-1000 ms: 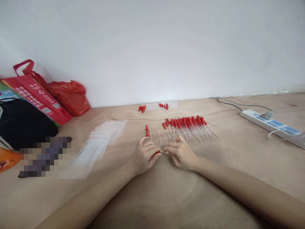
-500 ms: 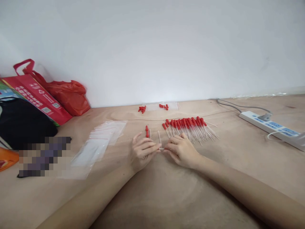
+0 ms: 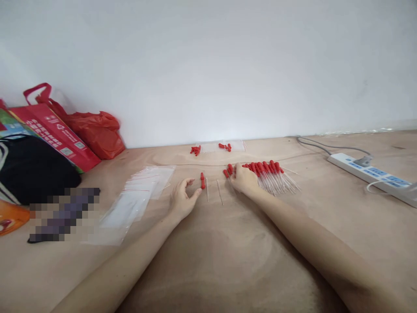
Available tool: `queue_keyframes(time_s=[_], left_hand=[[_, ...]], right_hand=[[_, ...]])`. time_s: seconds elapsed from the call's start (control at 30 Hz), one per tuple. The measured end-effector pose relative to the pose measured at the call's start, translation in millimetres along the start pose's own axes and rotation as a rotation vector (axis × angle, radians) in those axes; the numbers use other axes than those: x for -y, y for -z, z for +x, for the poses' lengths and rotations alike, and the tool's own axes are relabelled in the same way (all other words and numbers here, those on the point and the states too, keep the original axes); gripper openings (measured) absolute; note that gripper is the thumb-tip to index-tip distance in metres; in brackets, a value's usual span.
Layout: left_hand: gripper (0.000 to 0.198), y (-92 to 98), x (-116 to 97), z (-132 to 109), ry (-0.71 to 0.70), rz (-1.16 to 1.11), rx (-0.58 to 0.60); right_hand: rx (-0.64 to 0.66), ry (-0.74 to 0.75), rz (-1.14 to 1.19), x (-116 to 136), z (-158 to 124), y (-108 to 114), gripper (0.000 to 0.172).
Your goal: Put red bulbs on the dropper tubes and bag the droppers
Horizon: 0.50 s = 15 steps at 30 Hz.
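My left hand (image 3: 184, 198) is open, thumb and fingers apart and curved, just left of the red rubber bulbs (image 3: 202, 180). Two thin clear tubes lie to the right of those bulbs: a near one (image 3: 207, 190) and one farther right (image 3: 220, 192). My right hand (image 3: 244, 178) reaches over the left end of a row of droppers (image 3: 272, 178) with red bulbs and slim clear stems. Its fingers are bent and closed among the bulbs; the fingertips and whatever they grip are hidden.
Clear zip bags (image 3: 137, 198) lie fanned out on the left. Loose red bulbs (image 3: 195, 150) and another clear bag (image 3: 211, 148) lie by the wall. A power strip (image 3: 371, 174) with cables is on the right; red bags (image 3: 97, 132) and a black bag (image 3: 39, 169) stand left.
My hands have parted from the small pale piece they both held. The right hand moved up and right to the dropper row; the left drew back leftward and opened.
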State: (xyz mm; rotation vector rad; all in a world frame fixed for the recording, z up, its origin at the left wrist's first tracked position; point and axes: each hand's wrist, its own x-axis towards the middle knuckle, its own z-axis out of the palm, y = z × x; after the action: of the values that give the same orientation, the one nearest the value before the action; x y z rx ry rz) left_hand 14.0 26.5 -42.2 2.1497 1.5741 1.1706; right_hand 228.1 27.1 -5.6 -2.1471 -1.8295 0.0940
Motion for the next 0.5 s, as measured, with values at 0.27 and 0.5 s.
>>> queue_keyframes(time_s=[0.27, 0.5], left_hand=[[0.027, -5.4, -2, 23, 0.221, 0.145, 0.100], [0.033, -28.9, -7, 62, 0.362, 0.281, 0.072]], right_hand=[[0.008, 0.065, -0.066, 7, -6, 4, 0.026], [0.101, 0.205, -0.111, 36, -28, 3, 0.031]])
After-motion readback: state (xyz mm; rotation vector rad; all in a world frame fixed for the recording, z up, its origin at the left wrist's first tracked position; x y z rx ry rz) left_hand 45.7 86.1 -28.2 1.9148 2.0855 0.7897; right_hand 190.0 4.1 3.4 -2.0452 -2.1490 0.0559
